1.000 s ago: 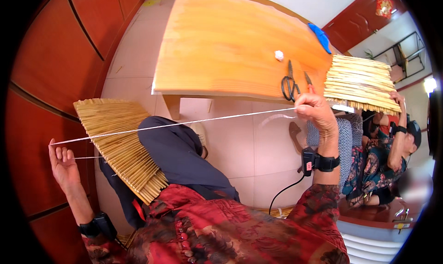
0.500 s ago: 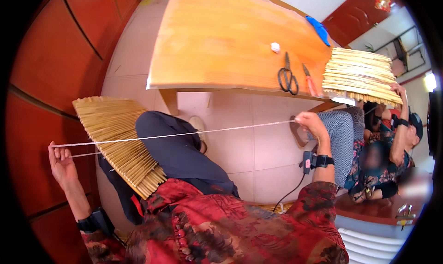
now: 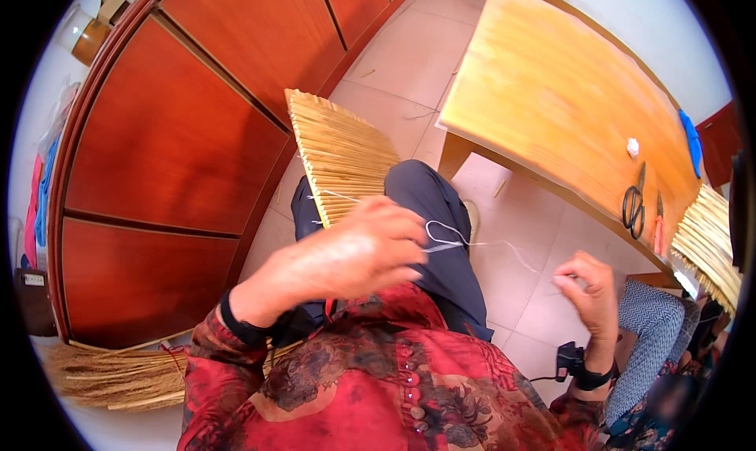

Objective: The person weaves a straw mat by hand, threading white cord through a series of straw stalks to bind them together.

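Observation:
A fan-shaped panel of straw-coloured stalks (image 3: pixel 342 140), bound side by side, rests against my lap, beyond my left hand. White string (image 3: pixel 447 229) comes off its near edge, passes by my left hand (image 3: pixel 358 250) and loops over my dark trousers. My left hand is curled round the string and a little blurred, its back hiding the panel's near corner. The string's thin end trails right toward my right hand (image 3: pixel 589 289), whose thumb and finger are pinched together on it. Both hands are well apart above my lap.
A wooden table (image 3: pixel 551 96) holds black-handled scissors (image 3: pixel 634 207), red-handled pliers (image 3: pixel 659 230), a white crumpled lump (image 3: pixel 632 147) and a blue cloth (image 3: pixel 691 142). Pale stalks (image 3: pixel 709 238) lie at its right end, beside another person's patterned trousers (image 3: pixel 650 333). Red cabinets (image 3: pixel 173 136) stand left; brushy stalks (image 3: pixel 118 376) lie below.
The view has swung left. My left hand has come in from far left to over my lap, and the string, taut between both hands before, now hangs slack in a loop.

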The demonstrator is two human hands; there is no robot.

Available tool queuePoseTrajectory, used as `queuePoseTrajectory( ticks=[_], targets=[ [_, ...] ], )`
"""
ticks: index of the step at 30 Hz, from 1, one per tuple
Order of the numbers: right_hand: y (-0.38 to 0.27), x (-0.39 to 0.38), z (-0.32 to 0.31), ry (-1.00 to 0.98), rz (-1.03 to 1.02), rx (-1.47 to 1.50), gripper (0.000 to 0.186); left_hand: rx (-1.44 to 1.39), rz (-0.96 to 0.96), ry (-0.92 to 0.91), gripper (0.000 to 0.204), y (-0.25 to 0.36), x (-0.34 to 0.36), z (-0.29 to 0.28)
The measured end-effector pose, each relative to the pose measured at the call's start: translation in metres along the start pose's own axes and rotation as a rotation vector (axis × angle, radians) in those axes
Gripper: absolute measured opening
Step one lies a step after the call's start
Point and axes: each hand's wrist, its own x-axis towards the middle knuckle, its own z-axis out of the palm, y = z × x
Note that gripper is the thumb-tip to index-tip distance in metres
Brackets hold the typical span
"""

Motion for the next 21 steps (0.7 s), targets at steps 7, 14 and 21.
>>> queuePoseTrajectory(
  ticks=[7,14,21],
  targets=[
    [-0.062,0.047,0.062,-0.039,-0.301,0.121,0.006,-0.771,-0.392,0.204,0.020,0.009,0.025,0.026],
    [-0.063,0.079,0.088,-0.083,-0.322,0.257,0.007,-0.894,-0.596,-0.015,0.015,-0.011,0.013,0.029],
    [-0.041,0.097,0.082,-0.177,-0.262,0.184,0.006,-1.007,-0.605,0.161,0.016,-0.031,-0.018,0.027]
  ],
)
